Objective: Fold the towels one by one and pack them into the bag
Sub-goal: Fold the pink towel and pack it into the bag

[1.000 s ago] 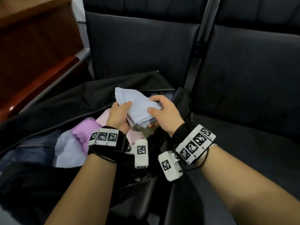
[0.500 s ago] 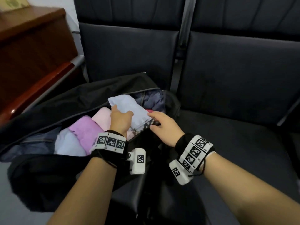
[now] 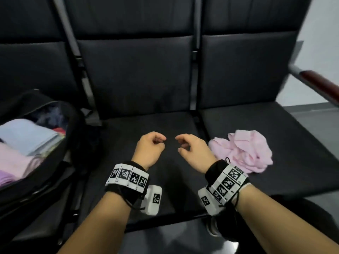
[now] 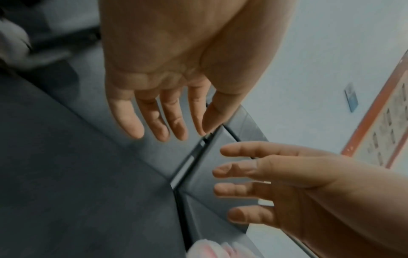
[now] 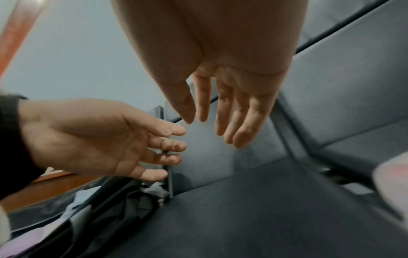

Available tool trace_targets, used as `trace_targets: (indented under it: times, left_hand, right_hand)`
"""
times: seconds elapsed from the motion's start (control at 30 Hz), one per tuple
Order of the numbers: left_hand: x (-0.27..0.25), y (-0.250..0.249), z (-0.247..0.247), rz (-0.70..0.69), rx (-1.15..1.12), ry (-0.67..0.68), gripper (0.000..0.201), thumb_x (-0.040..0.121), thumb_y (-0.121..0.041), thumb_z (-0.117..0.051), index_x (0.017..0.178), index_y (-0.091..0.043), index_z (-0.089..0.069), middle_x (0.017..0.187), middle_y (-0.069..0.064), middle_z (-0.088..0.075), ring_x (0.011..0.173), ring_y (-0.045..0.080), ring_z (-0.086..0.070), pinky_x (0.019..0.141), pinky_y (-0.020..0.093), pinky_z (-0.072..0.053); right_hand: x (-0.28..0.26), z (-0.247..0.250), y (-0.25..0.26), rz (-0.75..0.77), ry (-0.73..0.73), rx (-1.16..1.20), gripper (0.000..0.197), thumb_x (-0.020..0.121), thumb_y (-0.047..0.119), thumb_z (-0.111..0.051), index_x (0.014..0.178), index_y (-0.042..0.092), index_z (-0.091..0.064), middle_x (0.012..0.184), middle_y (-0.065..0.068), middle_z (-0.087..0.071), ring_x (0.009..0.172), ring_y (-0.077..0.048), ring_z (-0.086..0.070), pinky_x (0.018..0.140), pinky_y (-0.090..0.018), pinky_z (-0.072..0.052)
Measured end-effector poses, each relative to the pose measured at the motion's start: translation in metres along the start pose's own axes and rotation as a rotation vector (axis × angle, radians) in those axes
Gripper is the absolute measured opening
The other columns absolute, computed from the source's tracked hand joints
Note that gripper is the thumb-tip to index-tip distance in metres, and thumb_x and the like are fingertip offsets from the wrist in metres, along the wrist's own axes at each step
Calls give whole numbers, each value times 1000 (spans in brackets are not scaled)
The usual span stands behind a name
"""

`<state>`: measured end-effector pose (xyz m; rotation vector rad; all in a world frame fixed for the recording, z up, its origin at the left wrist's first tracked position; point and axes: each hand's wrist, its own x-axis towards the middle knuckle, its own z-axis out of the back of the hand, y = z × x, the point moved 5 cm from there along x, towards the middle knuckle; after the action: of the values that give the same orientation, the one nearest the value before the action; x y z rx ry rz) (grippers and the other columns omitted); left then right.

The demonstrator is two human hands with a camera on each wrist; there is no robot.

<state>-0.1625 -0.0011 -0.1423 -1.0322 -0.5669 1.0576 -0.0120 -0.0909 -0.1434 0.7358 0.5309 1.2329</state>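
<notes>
Our left hand (image 3: 149, 150) and right hand (image 3: 194, 153) hang side by side above the middle seat (image 3: 146, 129) of the black bench, fingers loosely curled and holding nothing; the two wrist views show the fingers (image 4: 152, 120) relaxed and spread, with bare air between the palms. Just to the right of our right hand, a crumpled pink towel (image 3: 244, 150) lies unfolded on the neighbouring seat (image 3: 293, 143), close to the gap between the cushions. Well apart on the left, the open black bag (image 3: 60, 162) rests on the first seat, with a folded light blue towel (image 3: 27, 136) on top and folded pink towels (image 3: 16, 162) beside it inside.
</notes>
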Motion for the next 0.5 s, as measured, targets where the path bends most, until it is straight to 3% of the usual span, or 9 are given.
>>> trace_targets:
  times: [0.07,0.17,0.3,0.4,0.5]
  left_hand:
    - [-1,-7,-52,-2,12,97,24,84,-4,-67,91,-26,-73,93,-8,-71,92,7,-66,85,22,-51]
    - [2,-19,-113,20,26,179,23,84,-4,-68,92,-25,-72,93,-6,-70,94,13,-67,87,26,-52]
    - [6,-26,-174,28,81,286,24,83,-3,-67,96,-23,-71,98,0,-71,98,17,-67,91,29,-53]
    - [9,-26,-212,33,116,361,35,85,-1,-62,114,-17,-69,118,3,-68,105,20,-66,95,34,-54]
    - [15,-25,-242,3,221,391,53,86,2,-54,134,-18,-60,140,3,-51,120,23,-57,98,28,-50]
  right_hand:
    - [-19,26,-38,-77,-45,19,40,88,15,-64,127,24,-61,114,5,-61,99,-8,-60,88,-19,-46]
    - [-41,63,-86,-170,-135,38,41,86,11,-62,125,22,-61,110,14,-56,100,-9,-57,89,-28,-50]
    - [-45,100,-137,-238,-199,-63,46,85,4,-56,129,17,-59,127,2,-60,118,-13,-52,99,-21,-35]
    - [-38,107,-165,-265,-108,-112,45,89,3,-53,133,13,-58,133,-5,-60,125,-21,-52,106,-24,-34]
    - [-34,106,-191,-316,-45,-126,45,92,8,-54,136,12,-56,133,-7,-59,123,-23,-54,105,-27,-38]
